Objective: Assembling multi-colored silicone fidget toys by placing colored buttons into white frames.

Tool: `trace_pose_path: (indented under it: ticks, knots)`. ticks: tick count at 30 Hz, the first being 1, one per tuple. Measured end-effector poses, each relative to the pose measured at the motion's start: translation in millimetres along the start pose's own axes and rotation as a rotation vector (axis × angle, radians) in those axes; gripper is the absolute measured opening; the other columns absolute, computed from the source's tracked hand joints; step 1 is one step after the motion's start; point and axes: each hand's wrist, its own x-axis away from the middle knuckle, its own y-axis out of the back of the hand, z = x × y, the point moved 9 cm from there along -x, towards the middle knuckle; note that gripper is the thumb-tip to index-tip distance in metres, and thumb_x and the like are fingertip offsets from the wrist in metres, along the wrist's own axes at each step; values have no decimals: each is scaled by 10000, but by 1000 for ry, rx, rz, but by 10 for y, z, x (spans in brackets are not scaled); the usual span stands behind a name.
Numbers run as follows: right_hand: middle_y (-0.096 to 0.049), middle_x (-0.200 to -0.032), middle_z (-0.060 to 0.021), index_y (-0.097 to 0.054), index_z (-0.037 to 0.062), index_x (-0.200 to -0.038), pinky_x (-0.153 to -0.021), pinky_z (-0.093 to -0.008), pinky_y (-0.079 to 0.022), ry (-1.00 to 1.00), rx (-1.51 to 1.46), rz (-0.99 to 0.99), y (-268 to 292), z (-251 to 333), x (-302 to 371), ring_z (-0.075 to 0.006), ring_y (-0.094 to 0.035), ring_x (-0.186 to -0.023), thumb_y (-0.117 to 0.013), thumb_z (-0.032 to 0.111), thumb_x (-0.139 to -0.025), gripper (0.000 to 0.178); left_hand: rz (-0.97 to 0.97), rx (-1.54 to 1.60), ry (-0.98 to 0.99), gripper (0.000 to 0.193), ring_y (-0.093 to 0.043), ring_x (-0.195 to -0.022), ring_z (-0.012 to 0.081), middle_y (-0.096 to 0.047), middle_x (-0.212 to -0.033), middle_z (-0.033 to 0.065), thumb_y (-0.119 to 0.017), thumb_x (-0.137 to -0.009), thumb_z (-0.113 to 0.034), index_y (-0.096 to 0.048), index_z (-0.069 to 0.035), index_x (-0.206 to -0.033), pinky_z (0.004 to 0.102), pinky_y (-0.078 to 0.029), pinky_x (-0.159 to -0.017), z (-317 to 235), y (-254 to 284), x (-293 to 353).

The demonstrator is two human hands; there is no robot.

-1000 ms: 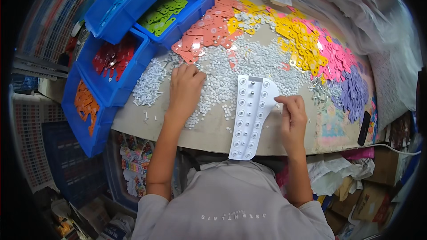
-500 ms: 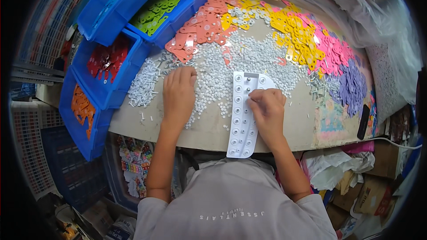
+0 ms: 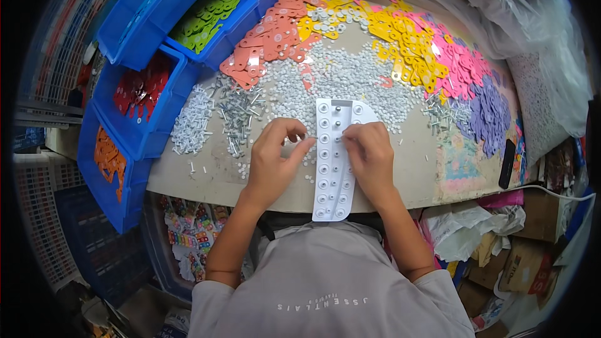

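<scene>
A long white plastic holder with rows of round sockets lies at the table's near edge, in front of my body. Along its middle channel stand several small metal pins. My left hand is just left of the holder, thumb and forefinger curled toward each other in a pinch; anything between them is too small to make out. Over the holder's right side, my right hand has its fingertips pressed together near the middle channel, hiding what they may hold. Beyond the holder spreads a mass of small white round pieces.
White rivets and metal pins lie left. Coral tabs, yellow tabs, pink tabs and purple tabs are heaped behind and right. Blue bins stand left; a black bar lies right.
My left hand has come from the metal pins toward me and right, beside the holder, uncovering the pin heap. My right hand stays at the holder, its fingertips slightly shifted.
</scene>
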Motion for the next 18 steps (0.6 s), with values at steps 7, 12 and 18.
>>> trace_pose_path:
  ticks: [7, 12, 18]
  knots:
    - [-670, -847, -65, -673, 40, -908, -754, -372, -481, 38, 8, -5, 8, 29, -11, -263, -590, -828, -747, -48, -778, 173, 88, -4, -82, 153, -592, -758, 164, -659, -847, 64, -797, -793, -21, -694, -13, -905, 295, -476, -683, -97, -225, 42]
    - [-673, -940, -75, -677, 36, -918, -834, -393, -469, 85, 54, 103, -56, 84, -54, -268, -591, -910, -742, -16, -782, 160, 122, -42, -111, 155, -629, -791, 246, -681, -855, 74, -801, -791, -46, -685, -20, -891, 355, -499, -683, -66, -332, 61]
    - [-639, -1053, -145, -677, 43, -1059, -925, -429, -447, -58, 242, -94, 543, -202, -18, -329, -572, -1004, -647, 1, -861, 205, 123, -116, -215, 148, -624, -794, 261, -675, -837, 70, -798, -779, -54, -683, -31, -869, 376, -488, -700, -130, -394, 104]
